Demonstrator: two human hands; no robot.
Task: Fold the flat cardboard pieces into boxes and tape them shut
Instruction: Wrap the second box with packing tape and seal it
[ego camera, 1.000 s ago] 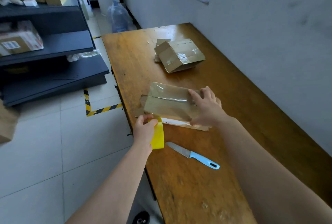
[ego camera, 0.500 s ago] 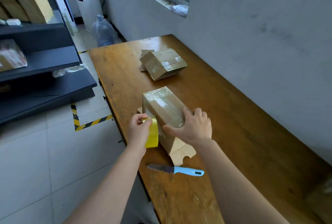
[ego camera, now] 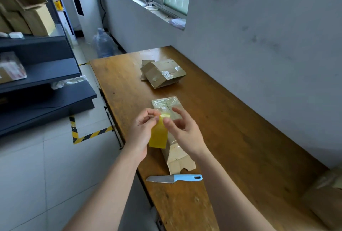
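**A:** So, how far along?

**B:** One taped box (ego camera: 162,73) sits well beyond the knife (ego camera: 174,178). The second box (ego camera: 180,158) lies on the desk (ego camera: 240,128) just beyond the knife, far end taped, near flaps open.

**A:** And the grips?

**B:** The left grip (ego camera: 141,129) clamps the yellow tape roll (ego camera: 158,136). The right grip (ego camera: 187,132) was on that box half a second ago and is now at the roll. Whether it's pinching, I cannot tell.

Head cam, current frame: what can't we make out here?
- Near box: its middle is hidden in the head view by the left hand, right hand and yellow tape roll.
- Right hand: too blurred to tell whether it pinches any tape.
- Cardboard at lower right: blurred, cut off by the frame edge.
- Flat piece under the far box: mostly covered by it.
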